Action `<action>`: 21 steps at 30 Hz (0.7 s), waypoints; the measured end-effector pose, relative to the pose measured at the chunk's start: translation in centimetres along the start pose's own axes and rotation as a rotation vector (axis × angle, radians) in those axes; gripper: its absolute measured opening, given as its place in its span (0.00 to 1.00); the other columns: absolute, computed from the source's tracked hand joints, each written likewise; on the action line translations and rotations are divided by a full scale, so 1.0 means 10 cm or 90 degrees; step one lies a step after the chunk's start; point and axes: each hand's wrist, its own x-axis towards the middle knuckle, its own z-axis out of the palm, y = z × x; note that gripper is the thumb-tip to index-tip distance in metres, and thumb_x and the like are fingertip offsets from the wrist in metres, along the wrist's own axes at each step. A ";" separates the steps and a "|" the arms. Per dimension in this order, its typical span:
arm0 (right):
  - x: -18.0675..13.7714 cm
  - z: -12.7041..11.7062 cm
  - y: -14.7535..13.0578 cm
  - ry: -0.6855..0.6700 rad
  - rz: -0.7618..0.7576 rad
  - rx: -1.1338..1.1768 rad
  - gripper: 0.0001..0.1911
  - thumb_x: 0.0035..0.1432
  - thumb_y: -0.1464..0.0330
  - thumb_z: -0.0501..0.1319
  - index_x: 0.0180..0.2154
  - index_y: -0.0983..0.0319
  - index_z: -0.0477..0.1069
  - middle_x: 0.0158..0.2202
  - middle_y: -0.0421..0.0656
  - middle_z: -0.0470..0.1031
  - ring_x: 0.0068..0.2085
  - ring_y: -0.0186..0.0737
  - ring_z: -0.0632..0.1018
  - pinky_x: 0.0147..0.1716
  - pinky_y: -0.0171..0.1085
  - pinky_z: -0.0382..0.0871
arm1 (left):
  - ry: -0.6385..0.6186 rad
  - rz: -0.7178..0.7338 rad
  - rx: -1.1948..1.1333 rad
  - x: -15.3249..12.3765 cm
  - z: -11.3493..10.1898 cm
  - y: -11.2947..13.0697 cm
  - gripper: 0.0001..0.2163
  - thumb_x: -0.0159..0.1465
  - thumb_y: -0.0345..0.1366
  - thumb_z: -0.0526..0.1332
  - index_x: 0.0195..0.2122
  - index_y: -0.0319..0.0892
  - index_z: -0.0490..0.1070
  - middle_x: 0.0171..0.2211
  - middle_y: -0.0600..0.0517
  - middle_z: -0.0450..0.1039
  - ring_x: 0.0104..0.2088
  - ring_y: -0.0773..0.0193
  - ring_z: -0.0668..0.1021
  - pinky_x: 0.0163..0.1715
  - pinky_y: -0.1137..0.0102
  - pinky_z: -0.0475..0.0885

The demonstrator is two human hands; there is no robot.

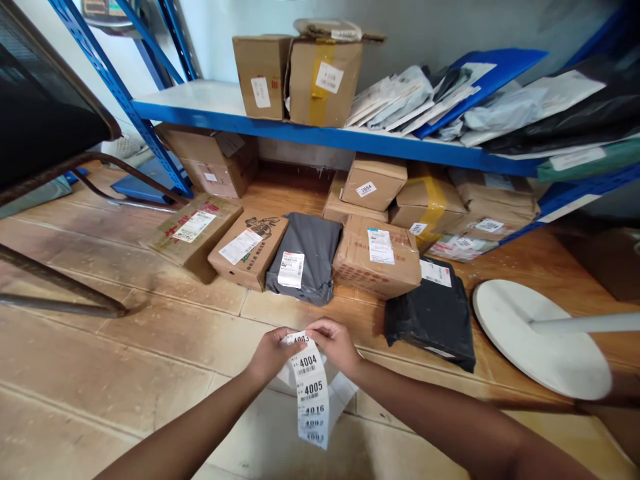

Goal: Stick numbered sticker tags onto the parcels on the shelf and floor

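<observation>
Hands, left (271,355) and right (334,341), pinching label strip (311,390), parcels (303,257) beyond

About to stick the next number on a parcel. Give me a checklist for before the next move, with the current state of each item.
1. Both hands on the label strip: ok, left hand and right hand pinch its top end.
2. Top label readable: ok, it looks like 4003, partly covered by fingers.
3. Label already peeled free: cannot tell.
4. Strip order legible: ok, 4004 and 4005 follow below.
5. Parcels within view: ok, grey bag and cardboard box lie on the floor just ahead.
6. Those parcels already numbered: cannot tell; only a box under the shelf shows 3004.
</observation>
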 end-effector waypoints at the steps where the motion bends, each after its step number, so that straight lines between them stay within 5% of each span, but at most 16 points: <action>1: 0.02 -0.05 0.05 0.004 -0.014 -0.007 0.08 0.46 0.63 0.65 0.24 0.61 0.75 0.24 0.41 0.74 0.28 0.38 0.74 0.29 0.36 0.68 | -0.020 0.006 0.030 0.01 -0.01 0.01 0.16 0.47 0.42 0.64 0.33 0.37 0.74 0.30 0.49 0.77 0.30 0.61 0.76 0.31 0.70 0.68; 7: 0.58 -0.66 0.33 0.166 -0.072 -0.045 0.13 0.48 0.56 0.61 0.27 0.60 0.72 0.28 0.41 0.73 0.31 0.39 0.72 0.34 0.37 0.66 | -0.065 0.048 0.242 -0.10 -0.07 0.00 0.12 0.48 0.35 0.63 0.34 0.43 0.77 0.30 0.53 0.77 0.31 0.60 0.75 0.31 0.72 0.65; 11: 0.88 -0.89 0.37 0.165 -0.069 -0.061 0.14 0.40 0.57 0.66 0.22 0.61 0.70 0.21 0.38 0.71 0.26 0.37 0.71 0.28 0.35 0.65 | -0.124 0.080 0.311 -0.25 -0.12 -0.08 0.07 0.52 0.37 0.61 0.27 0.41 0.77 0.25 0.53 0.76 0.28 0.62 0.74 0.28 0.73 0.63; 16: 0.70 -0.43 0.56 0.130 -0.046 -0.063 0.12 0.37 0.60 0.68 0.21 0.61 0.72 0.20 0.39 0.74 0.24 0.38 0.73 0.25 0.35 0.67 | -0.143 0.141 0.247 -0.34 -0.22 -0.16 0.07 0.55 0.35 0.60 0.29 0.39 0.76 0.30 0.51 0.76 0.32 0.64 0.76 0.32 0.75 0.65; 21: 0.73 0.09 0.88 0.351 -0.002 -0.074 0.15 0.43 0.58 0.64 0.19 0.62 0.68 0.19 0.39 0.73 0.23 0.37 0.73 0.27 0.37 0.67 | -0.104 0.114 0.181 -0.33 -0.22 -0.19 0.07 0.55 0.33 0.58 0.28 0.38 0.75 0.28 0.50 0.76 0.30 0.63 0.76 0.29 0.75 0.66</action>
